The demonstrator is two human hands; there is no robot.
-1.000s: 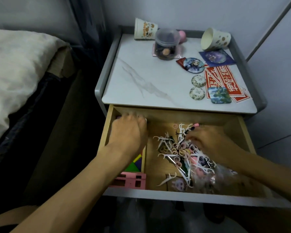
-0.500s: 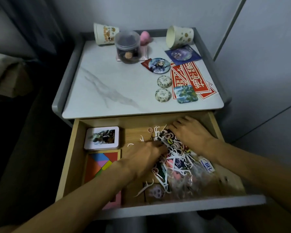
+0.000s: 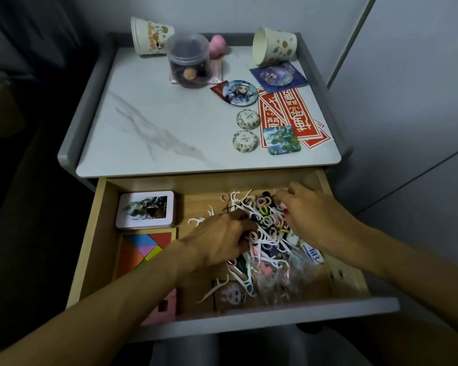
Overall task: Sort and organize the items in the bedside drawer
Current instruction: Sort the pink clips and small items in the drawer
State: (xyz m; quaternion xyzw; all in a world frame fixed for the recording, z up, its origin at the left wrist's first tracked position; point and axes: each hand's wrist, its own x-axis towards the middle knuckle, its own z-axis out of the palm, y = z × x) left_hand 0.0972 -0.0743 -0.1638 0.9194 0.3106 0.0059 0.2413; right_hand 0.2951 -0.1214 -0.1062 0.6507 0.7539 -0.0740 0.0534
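My left hand (image 3: 220, 241) and right hand (image 3: 315, 215) dig curled fingers into the pile of floss picks (image 3: 269, 228) between them; what either holds, I cannot tell.

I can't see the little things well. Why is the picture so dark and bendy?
Head view: dim light, with the drawer shadowy near its front; the wide lens bows the nightstand edges; the left hand, right hand and floss-pick pile look smeared; the round badge on top looks fairly sharp.

Free tabletop (image 3: 154, 107) left (badges (image 3: 239, 92) right)
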